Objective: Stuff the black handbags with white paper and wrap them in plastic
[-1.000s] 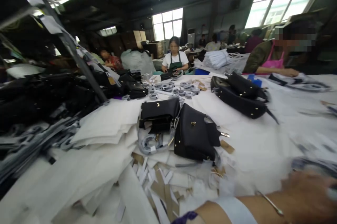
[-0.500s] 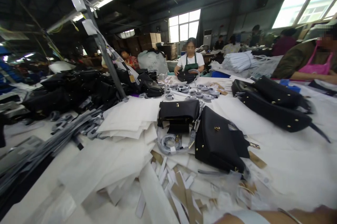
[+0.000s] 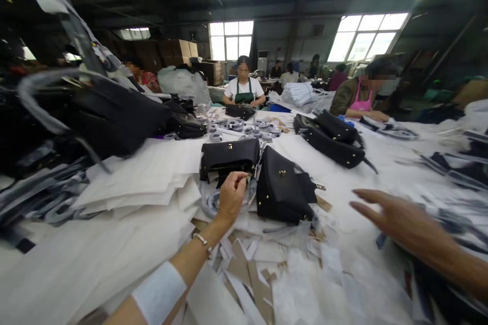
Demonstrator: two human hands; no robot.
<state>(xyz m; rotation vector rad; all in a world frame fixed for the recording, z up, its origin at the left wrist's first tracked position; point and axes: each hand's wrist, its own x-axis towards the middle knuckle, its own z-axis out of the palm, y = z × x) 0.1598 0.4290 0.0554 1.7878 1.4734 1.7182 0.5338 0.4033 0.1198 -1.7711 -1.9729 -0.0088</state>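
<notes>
My left hand (image 3: 232, 197), with a bracelet at the wrist and a white patch on the forearm, is over the front of a small black bag (image 3: 230, 153). Its fingers are curled together; anything between them is too small to make out. Beside it lies a larger black bag (image 3: 282, 187) with gold studs and a clasp. A wrapped, coiled strap (image 3: 210, 203) sits under the hand. At the right, my right hand (image 3: 396, 218) is over the white surface, fingers stretched and apart, holding nothing, slightly blurred.
A blurred black bag (image 3: 118, 111) with a wrapped handle is at the left, near white sheets (image 3: 141, 172). Paper and card scraps (image 3: 247, 274) cover the near table. More black bags (image 3: 331, 139) lie farther back. A person in a green apron (image 3: 244, 92) and one in pink (image 3: 360, 98) sit beyond.
The view has turned right. My left hand has come in over the small bag, and my right hand has appeared at the right. A blurred black bag now shows at the left.
</notes>
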